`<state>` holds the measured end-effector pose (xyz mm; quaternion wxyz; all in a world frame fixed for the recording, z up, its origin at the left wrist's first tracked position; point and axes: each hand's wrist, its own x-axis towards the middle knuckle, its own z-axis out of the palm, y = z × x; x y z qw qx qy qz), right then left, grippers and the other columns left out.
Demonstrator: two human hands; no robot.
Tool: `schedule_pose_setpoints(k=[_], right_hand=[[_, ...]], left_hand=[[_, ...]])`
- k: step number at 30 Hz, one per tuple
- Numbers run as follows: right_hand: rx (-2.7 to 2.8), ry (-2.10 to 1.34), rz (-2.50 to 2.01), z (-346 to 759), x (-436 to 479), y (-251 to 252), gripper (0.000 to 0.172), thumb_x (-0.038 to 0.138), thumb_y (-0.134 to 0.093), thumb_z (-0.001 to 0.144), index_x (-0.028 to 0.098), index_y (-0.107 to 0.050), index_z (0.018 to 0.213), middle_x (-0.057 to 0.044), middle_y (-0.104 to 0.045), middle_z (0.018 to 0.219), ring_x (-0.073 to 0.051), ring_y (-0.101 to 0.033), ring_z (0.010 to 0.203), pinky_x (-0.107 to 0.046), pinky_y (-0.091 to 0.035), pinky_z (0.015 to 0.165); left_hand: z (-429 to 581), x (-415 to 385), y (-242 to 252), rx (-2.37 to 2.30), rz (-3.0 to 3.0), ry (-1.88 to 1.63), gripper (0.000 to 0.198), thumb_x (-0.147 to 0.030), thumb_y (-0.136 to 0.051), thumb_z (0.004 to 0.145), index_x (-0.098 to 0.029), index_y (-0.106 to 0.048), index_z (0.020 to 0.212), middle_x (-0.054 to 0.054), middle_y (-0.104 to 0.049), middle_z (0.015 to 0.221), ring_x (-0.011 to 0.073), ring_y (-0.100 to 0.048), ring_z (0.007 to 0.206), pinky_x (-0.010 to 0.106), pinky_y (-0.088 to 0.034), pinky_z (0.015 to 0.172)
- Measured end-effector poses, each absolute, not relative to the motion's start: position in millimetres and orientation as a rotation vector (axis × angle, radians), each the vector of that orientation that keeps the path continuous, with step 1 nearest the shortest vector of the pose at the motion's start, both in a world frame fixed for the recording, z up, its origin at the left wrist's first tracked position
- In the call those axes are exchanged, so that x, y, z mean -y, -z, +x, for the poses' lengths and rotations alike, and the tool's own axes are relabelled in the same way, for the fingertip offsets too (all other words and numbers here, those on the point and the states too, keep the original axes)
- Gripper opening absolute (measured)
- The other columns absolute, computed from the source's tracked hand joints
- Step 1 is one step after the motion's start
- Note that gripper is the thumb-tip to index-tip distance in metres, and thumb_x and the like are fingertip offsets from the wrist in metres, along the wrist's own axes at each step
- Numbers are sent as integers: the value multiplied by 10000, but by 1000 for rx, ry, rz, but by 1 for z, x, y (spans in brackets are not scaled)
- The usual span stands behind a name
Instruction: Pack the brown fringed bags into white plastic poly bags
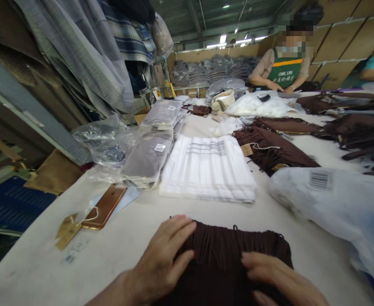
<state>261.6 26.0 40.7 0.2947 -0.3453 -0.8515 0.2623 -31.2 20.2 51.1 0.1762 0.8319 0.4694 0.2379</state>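
A dark brown fringed piece of fabric (217, 272) lies on the pale table right in front of me, its strands running across the far edge. My left hand (164, 250) rests flat on its left side, fingers stretched toward the fringe. On the right side, my right hand (279, 276) lies over the fabric with fingers extended and slightly apart. Neither hand grips the cloth. Just beyond the fringe is a stack of folded white plastic bags (206, 174) with grey print. The near part of the brown piece runs out of view.
At left lie a phone (106, 206), cardboard tags (67, 231) and grey bagged garments (148, 155). A white plastic bag with a barcode (333, 199) sits at right. Beyond are more brown fringed pieces (279, 144). A co-worker in a green apron (284, 72) stands across the table.
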Motion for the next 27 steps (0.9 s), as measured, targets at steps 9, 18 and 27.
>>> schedule_pose_setpoints(k=[9,18,27], right_hand=[[2434,57,-972,226,-6,-20,414,245,-556,812,149,-567,1215,-127,-565,1259,-247,-513,1172,-375,-467,941],[2095,-85,-1006,255,24,-42,191,173,-532,825,196,-630,988,-77,-697,936,-151,-672,865,-200,-542,764],[2056,-139,-1034,264,25,-43,209,158,-519,843,212,-593,1031,-68,-681,968,-142,-665,889,-180,-530,777]], left_hand=[[3,5,-39,-1345,2617,-580,350,-143,-528,785,-145,-546,1134,122,-570,1114,252,-515,1039,425,-470,896],[36,-20,-65,-1417,2495,-660,221,-106,-420,853,-155,-617,942,73,-601,951,209,-527,918,386,-444,855],[100,-129,-45,-1250,2473,-163,83,-162,-630,805,-164,-651,885,35,-652,948,172,-608,891,360,-509,811]])
